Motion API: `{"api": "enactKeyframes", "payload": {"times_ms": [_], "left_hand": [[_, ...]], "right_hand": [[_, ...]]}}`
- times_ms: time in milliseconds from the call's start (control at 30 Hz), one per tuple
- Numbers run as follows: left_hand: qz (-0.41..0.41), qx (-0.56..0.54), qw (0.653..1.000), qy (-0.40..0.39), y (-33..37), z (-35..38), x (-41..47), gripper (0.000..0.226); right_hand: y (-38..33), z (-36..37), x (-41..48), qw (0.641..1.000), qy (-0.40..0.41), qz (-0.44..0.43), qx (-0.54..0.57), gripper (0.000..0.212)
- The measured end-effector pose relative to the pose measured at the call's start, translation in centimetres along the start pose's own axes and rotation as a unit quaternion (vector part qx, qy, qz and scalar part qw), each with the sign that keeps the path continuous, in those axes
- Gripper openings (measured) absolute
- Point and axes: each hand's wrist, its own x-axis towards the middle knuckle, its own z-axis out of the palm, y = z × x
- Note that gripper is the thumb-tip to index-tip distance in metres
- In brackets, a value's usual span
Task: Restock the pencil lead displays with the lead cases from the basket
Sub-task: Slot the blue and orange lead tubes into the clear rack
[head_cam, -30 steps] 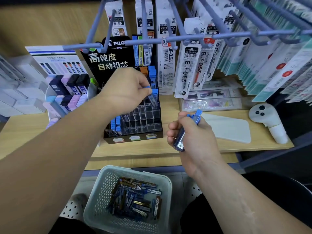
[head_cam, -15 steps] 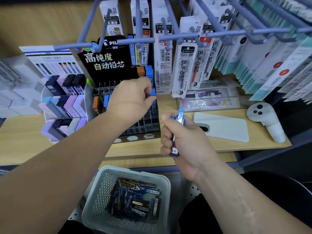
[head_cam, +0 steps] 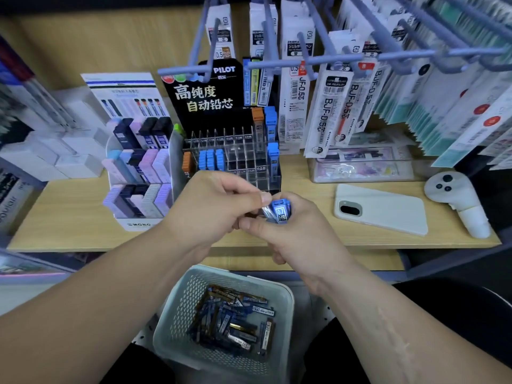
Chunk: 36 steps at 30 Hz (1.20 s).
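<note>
Both our hands meet over the front edge of the shelf, and the grip is shared: our right hand [head_cam: 293,234] is wrapped around a little bundle of blue lead cases [head_cam: 280,212], the front one reading 0.7 HB on its cap, while our left hand [head_cam: 213,209] pinches the top of that same bundle with fingertips closed on it. So neither hand is free right now.

Going big to small from there: the wooden shelf [head_cam: 304,239] carries pretty much everything. Overhead there's a rack of hanging refill packs [head_cam: 332,106] on blue-grey hooks. Just behind our hands sits the black Pilot display [head_cam: 210,92], a clear tiered grid with a row of blue cases on the left side, an orange one beside them, and a few more blue and orange standing at the back right; most slots look bare. Left of it is a second display [head_cam: 138,173] with pastel and dark cases.

Down below, near our lap, the pale perforated basket [head_cam: 171,322] holds a loose pile of blue and brown-gold lead cases [head_cam: 232,320]. Off to the right lie a white phone [head_cam: 382,209] face down and a white controller [head_cam: 454,200].
</note>
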Motion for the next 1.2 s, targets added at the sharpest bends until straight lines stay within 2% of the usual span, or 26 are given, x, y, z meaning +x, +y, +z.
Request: {"api": "enactKeyframes", "payload": {"times_ms": [167,267,467,667,767,833,933,1067,1200], "left_hand": [[-0.041,-0.088,0.995,0.012,-0.9,-2.8,-1.7,0.006],[-0.048,-0.131,0.990,0.035,-1.3,-4.5,-2.2,0.022],[-0.061,-0.160,0.983,0.063,-2.5,-4.0,-2.8,0.017],[-0.136,-0.283,0.946,0.079,-3.0,-3.2,-2.4,0.006],[-0.092,-0.241,0.963,0.078,-2.7,-4.0,-1.7,0.008],[-0.028,-0.152,0.984,0.088,-2.4,-4.9,-0.9,0.011],[0.041,-0.051,0.992,0.112,-2.4,-6.1,0.6,0.012],[0.066,0.001,0.990,0.126,-2.9,-6.8,2.3,0.012],[0.074,0.050,0.988,0.127,-3.6,-6.3,3.4,0.014]], "right_hand": [[-0.5,1.4,-0.7,0.999,-0.023,0.026,0.025,0.029],[-0.6,1.7,-1.1,0.998,-0.038,0.028,0.030,0.026],[0.0,2.0,-1.5,0.999,0.001,0.022,0.025,0.007],[0.9,2.9,-1.6,0.999,0.026,-0.007,-0.019,0.011],[0.9,2.7,-1.6,0.999,0.034,0.006,0.008,0.009],[0.8,2.3,-1.5,0.998,0.054,0.018,0.022,0.010],[0.9,1.8,-1.3,0.996,0.076,0.035,0.025,0.008],[1.3,1.4,-1.2,0.997,0.068,0.034,-0.006,0.023],[1.5,1.3,-1.2,0.998,0.060,0.033,-0.008,0.021]]}}
